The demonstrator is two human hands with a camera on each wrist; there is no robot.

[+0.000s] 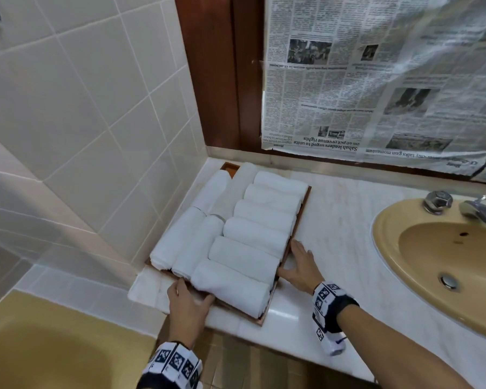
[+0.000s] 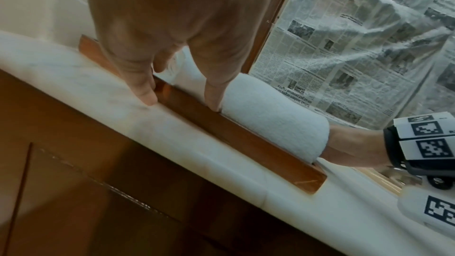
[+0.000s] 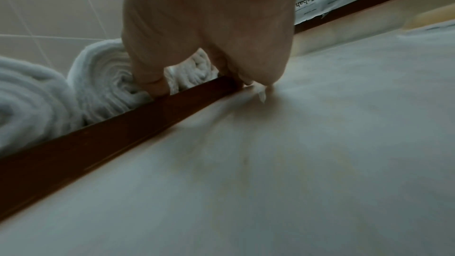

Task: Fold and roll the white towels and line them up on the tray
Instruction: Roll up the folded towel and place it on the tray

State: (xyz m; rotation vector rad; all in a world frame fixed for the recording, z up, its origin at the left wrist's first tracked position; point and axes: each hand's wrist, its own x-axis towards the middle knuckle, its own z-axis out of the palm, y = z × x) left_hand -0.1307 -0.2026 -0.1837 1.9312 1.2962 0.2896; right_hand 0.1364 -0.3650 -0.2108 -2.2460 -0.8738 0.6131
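Note:
A wooden tray (image 1: 301, 217) sits in the left corner of the marble counter (image 1: 337, 220). Several rolled white towels (image 1: 253, 231) fill it in rows. My left hand (image 1: 190, 301) is at the tray's near rim (image 2: 246, 143). Its thumb lies inside against the front towel (image 2: 270, 120), and a finger stays outside on the counter, pinching the rim. My right hand (image 1: 298, 262) lies with straight fingers along the tray's right side (image 3: 98, 143). Its thumb tip rests on the rim, touching a towel end (image 3: 103, 85).
A tan sink (image 1: 446, 262) with a chrome tap (image 1: 477, 211) lies to the right. Newspaper (image 1: 376, 80) covers the wall behind the counter. A tiled wall (image 1: 82, 108) borders the tray's left side, with a tan bathtub (image 1: 54, 346) below it.

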